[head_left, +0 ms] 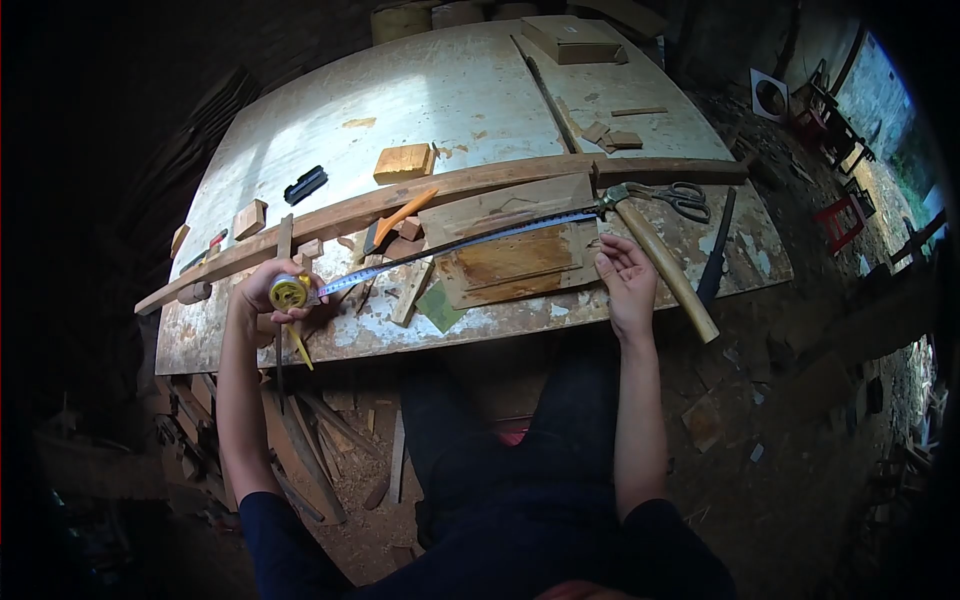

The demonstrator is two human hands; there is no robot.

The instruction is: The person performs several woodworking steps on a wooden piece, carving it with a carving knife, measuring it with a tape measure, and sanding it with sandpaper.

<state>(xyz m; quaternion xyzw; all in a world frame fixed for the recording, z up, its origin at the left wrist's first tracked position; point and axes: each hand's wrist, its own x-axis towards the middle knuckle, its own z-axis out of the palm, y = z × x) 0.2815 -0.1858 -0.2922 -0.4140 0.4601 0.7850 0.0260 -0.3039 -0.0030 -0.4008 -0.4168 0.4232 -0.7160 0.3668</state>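
Observation:
My left hand [262, 290] is wrapped around a yellow tape measure [289, 292] near the bench's front left. Its white blade [360, 276] runs out to the right, over a flat piece of brown wood [520, 262] and up toward the head of a hammer [665, 265]. Just below the far end of the blade is my right hand [630, 285], palm turned up, fingers loosely curled with the thumb apart from them. A narrow strip of wood [285, 238] passes behind my left hand, and a yellow pointed piece [300, 347] sticks out below it.
Across the worn workbench [330, 130] lies a long wooden beam [460, 186]. Around it are an orange-handled tool [405, 218], scissors [690, 201], a long dark tool [718, 250], wood blocks [404, 163] and a black object [306, 185]. A cardboard box [572, 40] sits at the back.

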